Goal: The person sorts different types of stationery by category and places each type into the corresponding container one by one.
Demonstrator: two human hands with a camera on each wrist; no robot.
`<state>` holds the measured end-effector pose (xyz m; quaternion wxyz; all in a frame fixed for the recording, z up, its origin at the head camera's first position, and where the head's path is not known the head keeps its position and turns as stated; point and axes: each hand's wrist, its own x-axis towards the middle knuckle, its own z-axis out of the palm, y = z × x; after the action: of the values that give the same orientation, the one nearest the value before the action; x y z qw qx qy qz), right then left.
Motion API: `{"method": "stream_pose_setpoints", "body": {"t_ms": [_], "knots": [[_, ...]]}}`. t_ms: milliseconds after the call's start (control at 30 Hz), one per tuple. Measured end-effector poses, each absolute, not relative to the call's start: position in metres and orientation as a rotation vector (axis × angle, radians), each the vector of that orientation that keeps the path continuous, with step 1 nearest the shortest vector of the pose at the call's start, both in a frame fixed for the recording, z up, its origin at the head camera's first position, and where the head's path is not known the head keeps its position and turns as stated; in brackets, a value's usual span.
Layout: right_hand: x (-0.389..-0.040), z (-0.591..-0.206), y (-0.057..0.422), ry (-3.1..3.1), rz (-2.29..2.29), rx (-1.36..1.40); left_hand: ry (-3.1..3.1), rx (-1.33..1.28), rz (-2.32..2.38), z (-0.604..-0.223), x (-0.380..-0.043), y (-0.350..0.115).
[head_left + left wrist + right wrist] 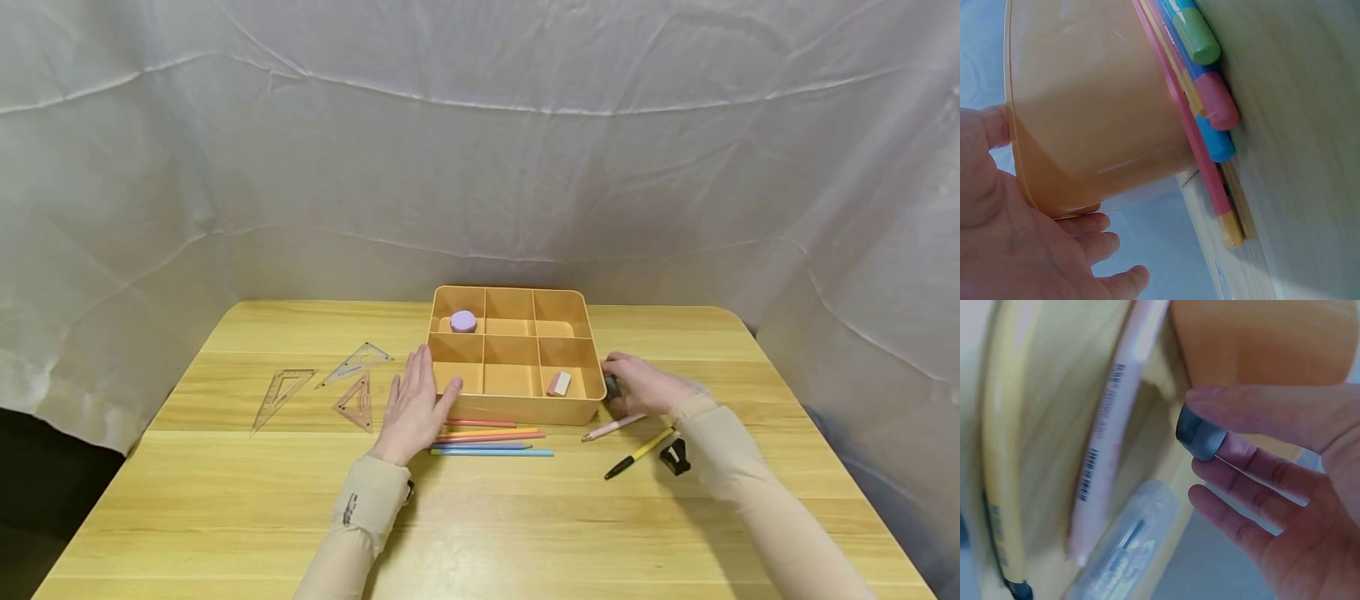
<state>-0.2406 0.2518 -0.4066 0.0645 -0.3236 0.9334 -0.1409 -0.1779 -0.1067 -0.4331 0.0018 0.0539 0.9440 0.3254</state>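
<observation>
An orange six-compartment box [517,408] stands at the table's middle. My left hand [411,417] rests along its left side, fingers straight, with the thumb at the front rim. Beyond the box's right side, my right hand [647,385] pinches a small dark grey block [1200,434] between thumb and fingers, low over the table; its exact kind is unclear. A round lilac object [463,322] sits in the back left compartment. In the front right compartment lies a pink-and-white eraser [559,383].
Several coloured pencils [495,452] lie along the box's front. Three clear set squares [281,396] lie to the left. Near my right hand are a pink pen [611,428], a yellow pen [641,454] with a black end and a translucent case [1125,550].
</observation>
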Motion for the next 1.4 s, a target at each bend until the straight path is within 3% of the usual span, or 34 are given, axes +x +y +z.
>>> {"method": "stream_pose_setpoints", "body": {"t_ms": [767,1400], "knots": [[-0.237,-0.36,0.269,2.955,-0.611,-0.817,2.97,0.178,1.021,-0.434,-0.178,-0.106],[-0.224,-0.347,0.232,3.004,-0.621,-0.828,2.966,0.168,1.021,-0.433,-0.178,-0.107]]}}
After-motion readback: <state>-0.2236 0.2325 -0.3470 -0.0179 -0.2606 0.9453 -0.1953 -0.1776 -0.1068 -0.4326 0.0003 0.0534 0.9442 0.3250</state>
